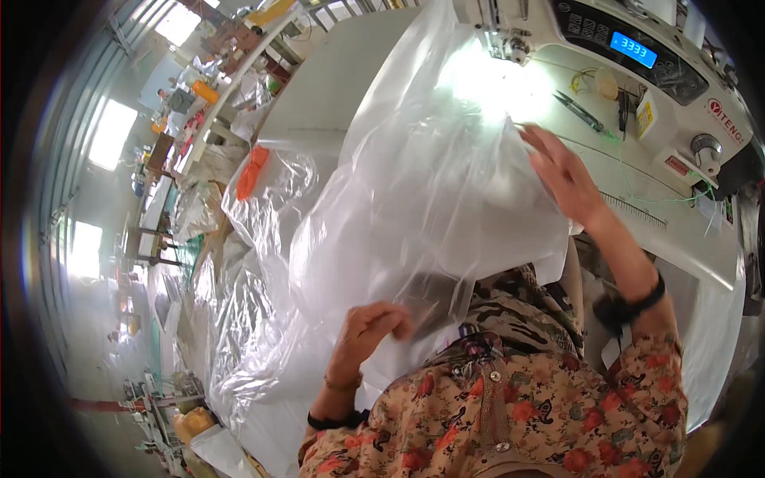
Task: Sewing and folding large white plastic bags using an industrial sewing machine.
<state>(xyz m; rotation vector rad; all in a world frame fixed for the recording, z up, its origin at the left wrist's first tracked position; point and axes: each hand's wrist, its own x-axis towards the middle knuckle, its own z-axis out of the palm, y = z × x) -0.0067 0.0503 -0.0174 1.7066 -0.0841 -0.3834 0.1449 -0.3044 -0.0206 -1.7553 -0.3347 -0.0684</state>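
A large clear plastic sheet [398,199] drapes over the sewing machine table and down across my lap. Its upper part runs under the lit needle area [506,60] of a white sewing machine [550,32]. My right hand [562,171] lies on the sheet's right edge, just below the needle, fingers stretched out and pointing up-left; its thumb is hidden. Over the lower part of the sheet, close to my body, is my left hand [371,333]. The left fingers are bent and smeared by motion, so whether they pinch the plastic cannot be made out.
Thread snips [580,110] lie on the table right of the needle, with loose green thread nearby. A ruler scale [633,209] marks the tabletop. More crumpled plastic [255,319] hangs at the left, with an orange piece [252,172] on it. Cluttered shelving stands farther left.
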